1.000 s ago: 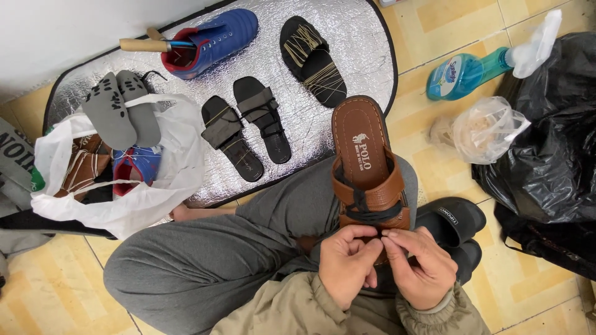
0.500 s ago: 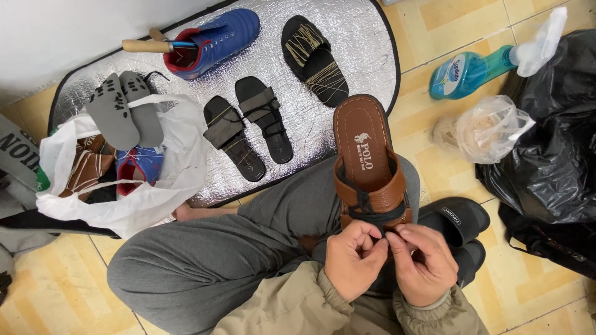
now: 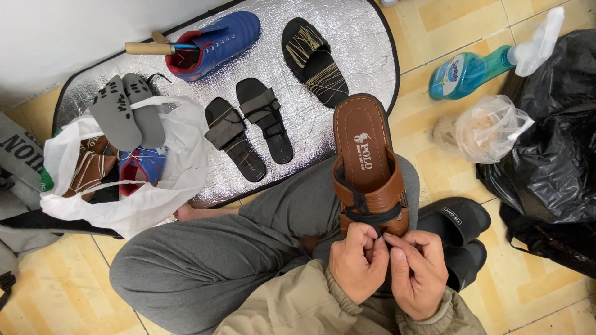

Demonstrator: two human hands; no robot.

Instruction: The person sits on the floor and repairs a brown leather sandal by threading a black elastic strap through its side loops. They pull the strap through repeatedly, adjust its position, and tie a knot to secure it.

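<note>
On the person's raised knee, a brown sandal (image 3: 367, 167) is laid lengthwise, pointing away; its black cord (image 3: 371, 217) is pinched by the closed left hand (image 3: 359, 262) and right hand (image 3: 417, 273) at the near end.

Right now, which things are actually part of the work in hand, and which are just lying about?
In hand: brown sandal, black cord, left hand, right hand.

Lying about: blue shoe, black sandal pair, white bag, spray bottle, black bags.
</note>
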